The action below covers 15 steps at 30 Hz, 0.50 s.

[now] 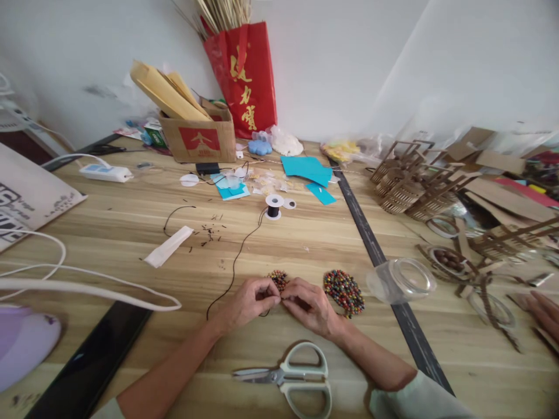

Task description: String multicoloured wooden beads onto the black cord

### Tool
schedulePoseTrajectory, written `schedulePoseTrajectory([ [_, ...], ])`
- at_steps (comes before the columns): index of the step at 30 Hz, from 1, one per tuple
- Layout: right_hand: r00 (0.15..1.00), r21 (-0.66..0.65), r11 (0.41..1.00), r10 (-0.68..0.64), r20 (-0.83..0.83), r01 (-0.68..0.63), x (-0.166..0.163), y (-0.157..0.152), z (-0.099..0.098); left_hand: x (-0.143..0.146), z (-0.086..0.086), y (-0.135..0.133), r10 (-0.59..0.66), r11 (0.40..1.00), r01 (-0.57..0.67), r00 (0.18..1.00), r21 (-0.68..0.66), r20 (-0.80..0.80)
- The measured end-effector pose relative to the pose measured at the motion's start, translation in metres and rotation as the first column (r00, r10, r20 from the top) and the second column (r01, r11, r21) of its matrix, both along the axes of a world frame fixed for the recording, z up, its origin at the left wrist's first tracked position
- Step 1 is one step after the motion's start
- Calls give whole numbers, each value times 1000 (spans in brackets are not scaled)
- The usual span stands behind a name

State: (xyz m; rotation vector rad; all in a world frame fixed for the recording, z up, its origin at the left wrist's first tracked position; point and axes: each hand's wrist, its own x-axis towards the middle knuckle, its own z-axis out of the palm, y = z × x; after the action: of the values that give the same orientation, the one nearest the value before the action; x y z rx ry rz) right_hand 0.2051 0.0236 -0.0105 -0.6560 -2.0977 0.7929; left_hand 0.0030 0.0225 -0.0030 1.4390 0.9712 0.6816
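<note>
My left hand (255, 299) is closed in a pinch, its fingertips almost touching those of my right hand (308, 302), which pinches too. A thin black cord (236, 265) runs from a white spool (274, 205) down to the left, under my left wrist, and shows again just below my left fingers. What sits between the right fingertips is too small to make out. Right behind the fingertips lies a small heap of multicoloured beads (278, 278). Beside my right hand is a larger pile of strung-looking beads (343, 293). Scissors with pale handles (301, 375) lie nearer me, blades slightly apart.
A clear plastic jar (402, 280) lies on its side at right, near woven baskets (406, 186). Blue cards (308, 170), a cardboard box (198, 139) and a red bag (244, 81) stand behind. White cable (109, 294) loops at left. Another person's hand (544, 314) shows at the right edge.
</note>
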Motion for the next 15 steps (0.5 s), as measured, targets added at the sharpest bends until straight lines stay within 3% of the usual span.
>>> schedulePoseTrajectory([
  [15,1000,22,1000,-12,-14,12,-1,-1,1,-1,0,0,2,1000,-2,1000,-11,-7],
])
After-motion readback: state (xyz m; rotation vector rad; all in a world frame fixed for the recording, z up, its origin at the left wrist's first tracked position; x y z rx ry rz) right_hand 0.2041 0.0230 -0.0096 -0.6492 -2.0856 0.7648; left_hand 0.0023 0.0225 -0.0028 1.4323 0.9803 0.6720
